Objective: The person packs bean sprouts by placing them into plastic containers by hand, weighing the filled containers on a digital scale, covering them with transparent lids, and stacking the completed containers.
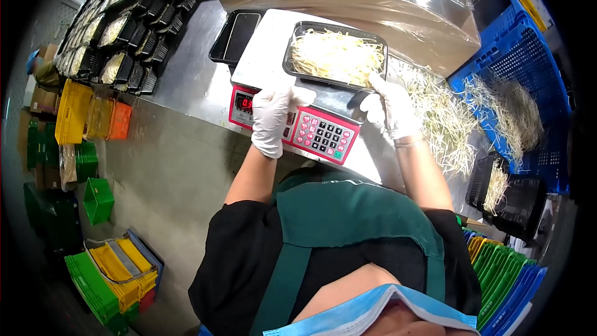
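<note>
A black plastic tray [290, 62] full of pale bean sprouts [339, 56] rests on the platform of a red-framed digital scale [320, 134]. My right hand [393, 109], in a white glove, is at the tray's near right corner. One fingertip overlaps the rim and sprouts there, and the fingers are apart. My left hand [273, 118], also gloved, hovers over the scale's front panel beside the red-lit display [243, 103]. Its fingers are curled, with the thumb pointing right and nothing visible in them. The hand covers part of the panel.
Empty black trays [239, 36] sit left of the scale. Filled trays [115, 31] stand stacked at the far left. A plastic-wrapped stack [348, 0] borders the back. Loose sprouts [444, 124] lie right, by a blue crate [507, 43] and a tilted black tray [519, 202].
</note>
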Demonstrator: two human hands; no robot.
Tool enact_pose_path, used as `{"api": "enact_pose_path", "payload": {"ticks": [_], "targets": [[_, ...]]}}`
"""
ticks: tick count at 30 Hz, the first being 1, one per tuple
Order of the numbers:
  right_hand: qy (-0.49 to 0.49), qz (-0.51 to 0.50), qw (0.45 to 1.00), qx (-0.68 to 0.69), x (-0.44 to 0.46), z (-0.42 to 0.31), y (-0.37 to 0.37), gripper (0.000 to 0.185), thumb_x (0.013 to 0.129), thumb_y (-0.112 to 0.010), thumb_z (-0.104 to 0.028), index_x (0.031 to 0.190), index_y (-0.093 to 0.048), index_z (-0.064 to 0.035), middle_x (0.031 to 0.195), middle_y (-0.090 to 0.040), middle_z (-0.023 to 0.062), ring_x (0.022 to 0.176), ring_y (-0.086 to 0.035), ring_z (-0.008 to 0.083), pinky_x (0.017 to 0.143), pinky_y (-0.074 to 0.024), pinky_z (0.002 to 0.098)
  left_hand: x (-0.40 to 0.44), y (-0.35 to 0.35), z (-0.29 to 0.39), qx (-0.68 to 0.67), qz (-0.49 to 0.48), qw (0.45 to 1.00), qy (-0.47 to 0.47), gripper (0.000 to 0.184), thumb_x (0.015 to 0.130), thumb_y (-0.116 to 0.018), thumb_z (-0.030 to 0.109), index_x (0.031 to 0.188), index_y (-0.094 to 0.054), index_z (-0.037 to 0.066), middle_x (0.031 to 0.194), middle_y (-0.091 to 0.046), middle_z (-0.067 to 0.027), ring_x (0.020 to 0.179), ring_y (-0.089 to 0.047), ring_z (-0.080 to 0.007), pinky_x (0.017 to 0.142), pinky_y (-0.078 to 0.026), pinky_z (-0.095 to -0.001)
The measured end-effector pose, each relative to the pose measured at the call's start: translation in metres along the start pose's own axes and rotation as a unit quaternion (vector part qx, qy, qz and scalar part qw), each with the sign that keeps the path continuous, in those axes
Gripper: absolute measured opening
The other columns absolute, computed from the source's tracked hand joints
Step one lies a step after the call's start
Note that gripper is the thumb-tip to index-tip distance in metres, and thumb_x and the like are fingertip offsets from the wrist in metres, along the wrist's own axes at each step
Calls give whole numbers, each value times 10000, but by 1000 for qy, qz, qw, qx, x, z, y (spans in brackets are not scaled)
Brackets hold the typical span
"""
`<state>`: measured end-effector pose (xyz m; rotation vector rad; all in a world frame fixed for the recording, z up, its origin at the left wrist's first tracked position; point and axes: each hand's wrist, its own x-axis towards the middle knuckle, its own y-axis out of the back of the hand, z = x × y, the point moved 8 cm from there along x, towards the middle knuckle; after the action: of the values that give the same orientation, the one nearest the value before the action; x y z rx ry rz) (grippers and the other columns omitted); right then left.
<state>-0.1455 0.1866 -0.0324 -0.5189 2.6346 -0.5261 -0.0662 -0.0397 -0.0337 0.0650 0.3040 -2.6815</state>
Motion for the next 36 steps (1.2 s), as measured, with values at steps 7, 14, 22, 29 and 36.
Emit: {"api": "enact_pose_path", "payload": {"ticks": [7,14,22,29,36], "targets": [[18,-39,972,-232,-42,17,51,389,934,-560,-403,948,-630,-20,708,-650,69,520,-578,96,438,-416,195,-33,37,-3,51,-51,996,52,318,968,-518,230,871,-696,-16,868,-712,-108,793,-663,-147,756,-509,-264],[35,110,907,-405,-52,50,164,292,915,-578,-289,1049,-663,-43,966,-661,39,845,-592,107,762,-459,246,-54,-104,-23,184,-414,887,-96,335,925,-559,285,1088,-652,8,1100,-649,-150,958,-632,-215,843,-494,-314],[182,99,882,-423,-55,-14,129,329,975,-508,-213,1225,-577,-10,1170,-628,107,1011,-594,170,899,-451,309,8,-74,-19,-81,-237,961,120,306,893,-594,237,937,-671,-56,834,-698,-168,664,-683,-226,611,-529,-270],[69,134,954,-259,-88,52,186,290,961,-541,-160,1199,-578,1,1151,-625,97,917,-602,121,802,-484,250,12,184,85,-167,136,970,-113,267,763,-538,140,935,-613,-50,897,-657,-123,773,-652,-209,672,-543,-319],[42,188,945,-263,-79,42,183,271,949,-560,-125,1192,-577,-6,973,-650,44,803,-578,75,746,-482,217,130,410,184,-252,232,916,-206,67,818,-576,62,839,-545,6,634,-567,-78,453,-531,-164,404,-432,-243]]}}
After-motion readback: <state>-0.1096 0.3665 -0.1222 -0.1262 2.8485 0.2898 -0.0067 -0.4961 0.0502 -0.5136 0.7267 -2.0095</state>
